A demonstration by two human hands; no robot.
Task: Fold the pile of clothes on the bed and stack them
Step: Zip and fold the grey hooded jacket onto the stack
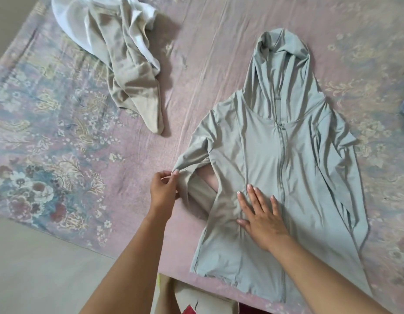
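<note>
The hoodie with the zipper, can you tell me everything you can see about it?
The hoodie is pale grey-green, thin and smooth-looking, a bit wrinkled. It lies flat and front-up on the pink flowery bed sheet, hood pointing away, zipper closed down the middle. One long sleeve lies along its side; the other is bent. The left hand pinches that bent sleeve, and the right hand presses flat on the hoodie's front.
</note>
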